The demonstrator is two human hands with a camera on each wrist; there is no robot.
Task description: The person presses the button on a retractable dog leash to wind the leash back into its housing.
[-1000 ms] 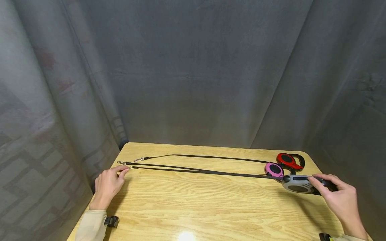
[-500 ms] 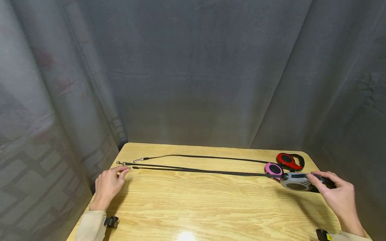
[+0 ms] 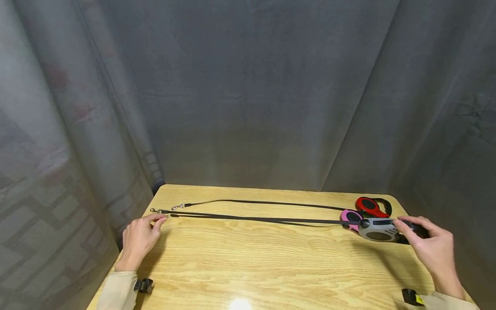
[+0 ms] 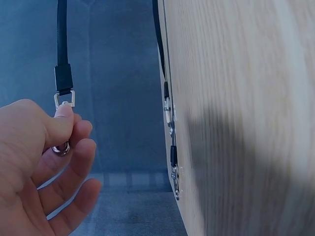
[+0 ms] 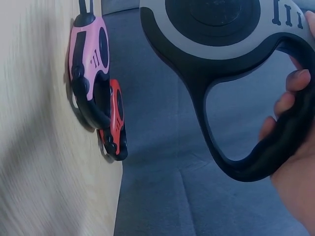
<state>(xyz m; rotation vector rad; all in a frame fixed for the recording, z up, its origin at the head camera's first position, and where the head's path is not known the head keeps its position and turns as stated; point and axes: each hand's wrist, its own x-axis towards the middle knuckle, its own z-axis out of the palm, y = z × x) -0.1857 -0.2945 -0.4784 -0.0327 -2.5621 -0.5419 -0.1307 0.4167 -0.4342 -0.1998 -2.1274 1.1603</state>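
Note:
My right hand [image 3: 430,249] grips the black handle of a grey retractable dog leash [image 5: 221,29], held above the table at the right. From its nozzle the black leash strap [image 3: 294,221] runs taut across to the left. At that end my left hand [image 3: 139,237] pinches the metal snap hook [image 4: 61,147] between thumb and fingers. A pink retractable leash [image 5: 91,59] lies on the table behind the grey one, which partly covers it in the head view. Beyond it lies a red retractable leash [image 3: 373,207].
The wooden table [image 3: 252,262] has its back edge near a grey curtain [image 3: 240,94]. Straps of the pink and red leashes stretch left along the table, ending in snap hooks [image 3: 178,206] near the left edge.
My right hand has shifted slightly left and toward the back with the grey leash, so its strap now overlaps the pink leash. My left hand has stayed in place.

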